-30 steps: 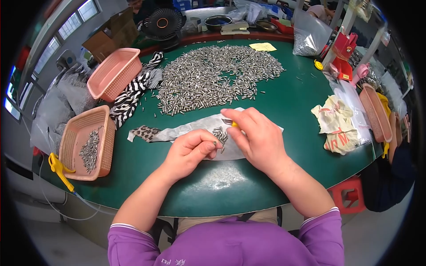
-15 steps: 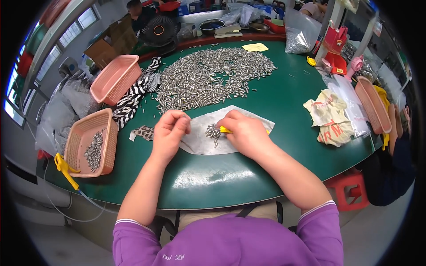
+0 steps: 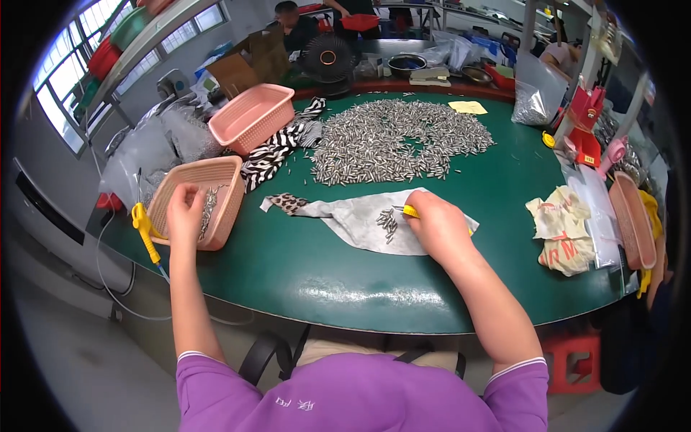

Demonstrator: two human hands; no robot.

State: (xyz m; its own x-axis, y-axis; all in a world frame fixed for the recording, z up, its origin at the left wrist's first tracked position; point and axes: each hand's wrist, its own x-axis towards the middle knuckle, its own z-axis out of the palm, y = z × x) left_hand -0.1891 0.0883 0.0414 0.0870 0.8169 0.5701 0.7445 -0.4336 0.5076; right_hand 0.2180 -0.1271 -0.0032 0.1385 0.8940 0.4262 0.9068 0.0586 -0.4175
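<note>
My left hand (image 3: 185, 214) is over the near pink basket (image 3: 234, 209), its fingers pinched together; whatever they hold is too small to make out. Small silvery metal pins (image 3: 209, 209) lie inside that basket. On the green table, my right hand (image 3: 440, 227) is closed around a yellow-handled tool (image 3: 411, 211) with a thin metal tip pointing left. Under it spreads a grey-white cloth (image 3: 353, 223), where a small heap of metal pins (image 3: 388, 225) lies just left of the tool's tip.
A large pile of pins (image 3: 389, 144) covers the table's far middle. At the left are another pink basket (image 3: 252, 119), a zebra-striped cloth (image 3: 270, 160) and a yellow air gun (image 3: 146, 230). A printed cream cloth (image 3: 563, 230) and a long pink basket (image 3: 632, 219) lie right.
My left hand has moved left from above the cloth to the near pink basket. The view has shifted left. My right hand stays at the cloth with the tool.
</note>
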